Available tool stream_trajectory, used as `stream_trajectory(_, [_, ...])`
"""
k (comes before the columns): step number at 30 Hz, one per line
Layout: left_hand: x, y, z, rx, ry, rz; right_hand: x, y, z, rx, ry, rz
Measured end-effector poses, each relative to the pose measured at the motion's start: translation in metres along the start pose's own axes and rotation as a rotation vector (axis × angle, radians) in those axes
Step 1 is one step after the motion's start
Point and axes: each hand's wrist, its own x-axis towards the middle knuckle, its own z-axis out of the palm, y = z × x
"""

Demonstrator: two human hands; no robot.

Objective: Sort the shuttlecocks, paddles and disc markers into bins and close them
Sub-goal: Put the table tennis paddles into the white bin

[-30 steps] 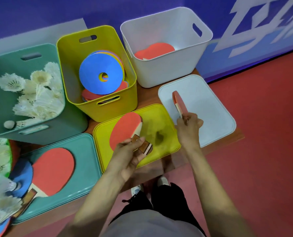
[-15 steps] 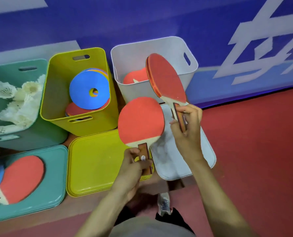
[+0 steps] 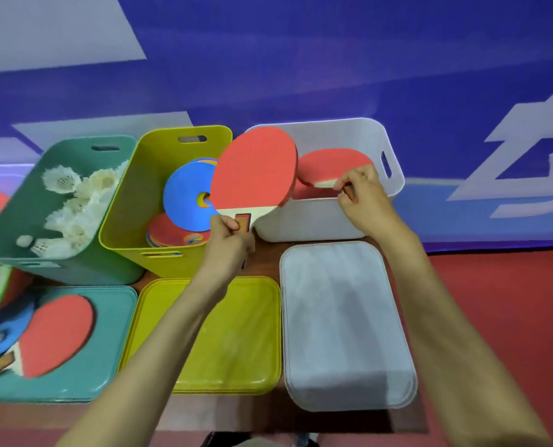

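A big blue wall [image 3: 301,59] is in front of me and the floor [image 3: 510,317] is red. On the brown worktop [image 3: 236,411] three open bins sit in a row: a green bin [image 3: 17,214], a yellow bin [image 3: 123,227] and a white bin [image 3: 317,221]. Each one's lid lies flat in front of it: the green lid [image 3: 113,333], the yellow lid [image 3: 236,343] and the white lid [image 3: 343,317]. My left hand [image 3: 226,240] grips the handle of a red paddle [image 3: 256,169] and holds it up in front of the yellow and white bins. My right hand [image 3: 362,195] pinches the handle of a second paddle [image 3: 330,162], whose red end is inside the white bin. A third paddle [image 3: 55,333] lies on the green lid. A blue disc marker [image 3: 184,195] leans on other discs in the yellow bin. White shuttlecocks [image 3: 75,201] are piled in the green bin.
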Motion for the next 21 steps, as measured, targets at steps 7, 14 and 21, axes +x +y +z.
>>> stream_trajectory(7, [0.068, 0.029, 0.006, 0.231, -0.051, 0.017, 0.073, 0.009, 0.016, -0.024, -0.300, -0.131])
stream_trajectory(14, [0.126, 0.044, 0.004, 0.397, -0.083, 0.130, 0.120, 0.030, 0.038, 0.096, -0.484, -0.038])
stream_trajectory(21, [0.162, 0.050, 0.032, 0.725, -0.187, 0.156, 0.133, 0.054, 0.035, -0.547, -0.696, 0.253])
